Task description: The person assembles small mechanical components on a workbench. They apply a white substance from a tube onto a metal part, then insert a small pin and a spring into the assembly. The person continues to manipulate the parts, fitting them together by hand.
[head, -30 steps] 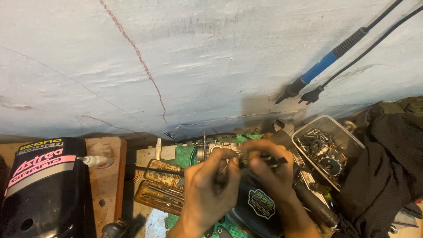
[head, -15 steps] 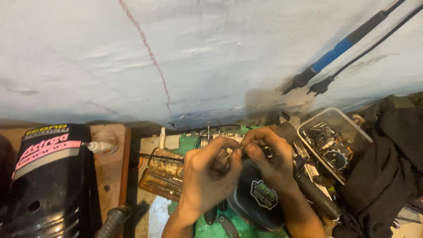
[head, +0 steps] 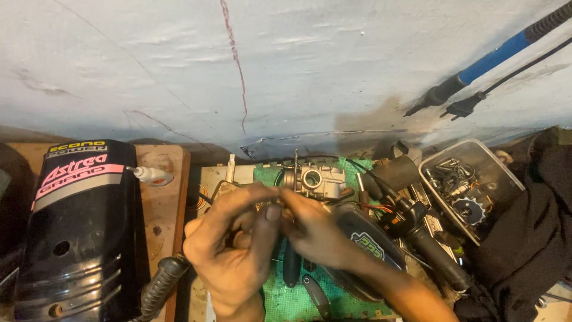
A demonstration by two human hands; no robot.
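Small metal part [head: 275, 207], barely visible, sits pinched where our two hands meet, in front of a grey metal carburetor [head: 316, 180] that rests on a green mat [head: 286, 301] on the table [head: 164, 203]. Our left hand [head: 235, 250] curls closed around it, thumb and forefinger pressed together at the tip. Our right hand [head: 313, 229] comes in from the other side, fingers also closed on the same spot, so the two sets of fingertips touch. We cannot tell the part's exact shape; it is mostly hidden by the fingers. We judge it to be light, stiff and easy to drop, perhaps greasy, best held by fingertips at its ends. Left of our hands lies a black plastic motorcycle cover [head: 74, 232]. To the right stands a clear plastic tub [head: 503, 179] of gears and bolts.
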